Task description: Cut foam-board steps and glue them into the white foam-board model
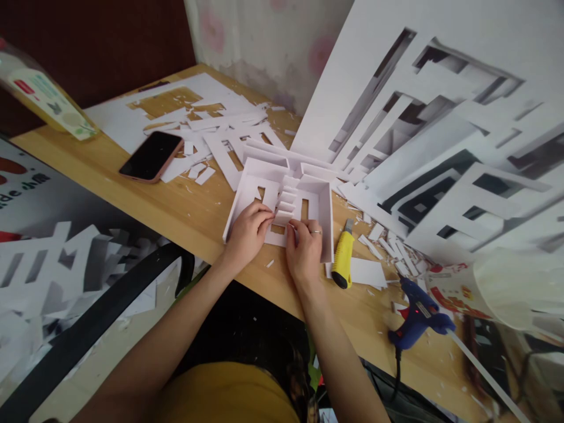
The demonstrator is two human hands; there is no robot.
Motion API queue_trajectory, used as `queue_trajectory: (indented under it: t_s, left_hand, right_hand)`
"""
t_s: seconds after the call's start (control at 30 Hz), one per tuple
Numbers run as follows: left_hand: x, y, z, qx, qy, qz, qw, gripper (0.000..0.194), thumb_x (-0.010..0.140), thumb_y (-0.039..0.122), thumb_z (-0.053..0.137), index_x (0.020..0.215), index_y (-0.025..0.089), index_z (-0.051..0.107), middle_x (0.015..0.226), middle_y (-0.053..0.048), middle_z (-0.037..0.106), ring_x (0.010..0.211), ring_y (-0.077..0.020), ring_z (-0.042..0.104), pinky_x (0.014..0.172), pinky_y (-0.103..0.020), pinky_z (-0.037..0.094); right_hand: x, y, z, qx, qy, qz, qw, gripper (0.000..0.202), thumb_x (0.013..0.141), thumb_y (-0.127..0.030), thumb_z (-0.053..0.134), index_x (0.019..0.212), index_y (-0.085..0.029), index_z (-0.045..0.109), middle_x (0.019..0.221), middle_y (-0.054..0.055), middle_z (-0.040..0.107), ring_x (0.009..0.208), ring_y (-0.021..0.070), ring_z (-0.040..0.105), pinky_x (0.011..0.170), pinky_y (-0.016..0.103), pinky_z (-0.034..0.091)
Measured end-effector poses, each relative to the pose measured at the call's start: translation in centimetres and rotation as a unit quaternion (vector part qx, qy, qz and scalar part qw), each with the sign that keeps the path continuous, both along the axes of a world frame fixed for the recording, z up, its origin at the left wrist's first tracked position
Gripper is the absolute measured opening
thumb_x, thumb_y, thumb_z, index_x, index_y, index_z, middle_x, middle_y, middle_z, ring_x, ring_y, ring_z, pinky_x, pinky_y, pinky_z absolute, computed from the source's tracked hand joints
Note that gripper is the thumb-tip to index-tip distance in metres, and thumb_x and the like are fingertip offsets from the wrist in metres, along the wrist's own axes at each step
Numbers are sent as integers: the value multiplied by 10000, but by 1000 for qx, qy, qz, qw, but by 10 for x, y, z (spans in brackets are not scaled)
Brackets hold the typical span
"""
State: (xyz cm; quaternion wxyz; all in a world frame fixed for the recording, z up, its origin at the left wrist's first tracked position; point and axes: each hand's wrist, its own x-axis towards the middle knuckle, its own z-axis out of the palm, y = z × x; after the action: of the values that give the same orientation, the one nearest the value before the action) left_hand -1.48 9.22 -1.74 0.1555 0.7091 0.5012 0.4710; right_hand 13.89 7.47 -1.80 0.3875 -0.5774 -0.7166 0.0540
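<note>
A white foam-board model (326, 220) with low walls and cut-out openings rests on the wooden table. Up its middle runs a small white staircase (285, 207) of stepped pieces. My left hand (249, 232) reaches in from the left, thumb and fingers pinched at the left side of the lowest step. Opposite it, my right hand (304, 247), with a ring on one finger, has its fingers bent together at the step's right side. Both hands touch the staircase's near end.
A yellow cutter (342, 258) and a blue glue gun (418, 314) lie right. Phone (152, 155), bottle (48, 94) and white scraps (229, 155) are left and behind. Large cut boards (374, 35) lean at right, near a paper cup (458, 288).
</note>
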Motion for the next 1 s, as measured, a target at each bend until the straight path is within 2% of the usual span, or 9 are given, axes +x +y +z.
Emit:
queue_trajectory:
  t_s: [1.0]
  left_hand:
    - [-1, 0, 1, 8, 9, -3, 1000, 149, 925, 94, 551, 905, 161, 682, 947, -54, 661, 921, -177, 653, 833, -314, 550]
  right_hand:
    - [0, 0, -2, -7, -10, -5, 1000, 218, 979, -226, 467, 992, -182, 680, 939, 108, 603, 895, 249, 550, 819, 433, 507]
